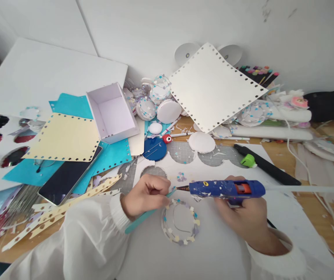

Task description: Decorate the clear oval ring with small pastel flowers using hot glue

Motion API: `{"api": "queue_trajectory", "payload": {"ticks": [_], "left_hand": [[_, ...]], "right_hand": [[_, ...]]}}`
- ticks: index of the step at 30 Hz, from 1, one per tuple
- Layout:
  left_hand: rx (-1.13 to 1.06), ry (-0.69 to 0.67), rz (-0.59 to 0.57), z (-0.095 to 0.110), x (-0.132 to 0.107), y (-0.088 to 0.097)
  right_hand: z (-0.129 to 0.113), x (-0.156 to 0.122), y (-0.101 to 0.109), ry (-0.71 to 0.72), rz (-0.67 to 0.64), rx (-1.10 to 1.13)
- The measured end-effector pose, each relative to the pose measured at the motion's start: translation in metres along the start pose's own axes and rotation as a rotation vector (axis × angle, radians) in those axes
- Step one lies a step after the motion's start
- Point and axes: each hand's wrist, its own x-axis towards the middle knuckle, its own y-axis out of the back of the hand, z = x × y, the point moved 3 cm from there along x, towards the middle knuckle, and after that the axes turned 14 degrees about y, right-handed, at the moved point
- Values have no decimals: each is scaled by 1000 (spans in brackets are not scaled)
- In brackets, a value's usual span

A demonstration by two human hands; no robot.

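My right hand [244, 216] grips a blue glue gun [228, 188] held level, its nozzle pointing left. My left hand [146, 194] is closed in a pinch round teal tweezers [143, 216], whose tip sits right at the glue gun's nozzle. Just below the two tips lies a small clear ring [181, 222] edged with tiny paper flowers, resting on a white sheet [207, 249]. Both arms wear white sleeves.
A cluttered table: an open white box [111, 112], a cream punched sheet [65, 138], teal paper, a dark phone [68, 175], a white punched sheet [213, 85], decorated round pieces [155, 97], a blue disc [154, 149], a black tool with a green part [263, 165], markers and a cable.
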Motion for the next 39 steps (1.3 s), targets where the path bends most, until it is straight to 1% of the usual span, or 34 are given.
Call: {"api": "queue_trajectory", "payload": {"ticks": [3, 8, 21, 27, 31, 36, 39], "left_hand": [[3, -1, 2, -1, 0, 0], [14, 8, 7, 0, 0, 0], [10, 11, 9, -1, 1, 1], [15, 2, 7, 0, 0, 1], [23, 5, 11, -1, 1, 1], [4, 10, 14, 0, 1, 1], [-13, 1, 8, -1, 1, 1]], "right_hand": [[0, 1, 0, 3, -1, 2], [0, -1, 0, -31, -13, 12], [2, -2, -1, -29, -31, 44], [3, -5, -1, -62, -46, 27], [3, -5, -1, -47, -46, 9], [1, -4, -2, 11, -10, -37], [4, -4, 0, -45, 28, -108]]}}
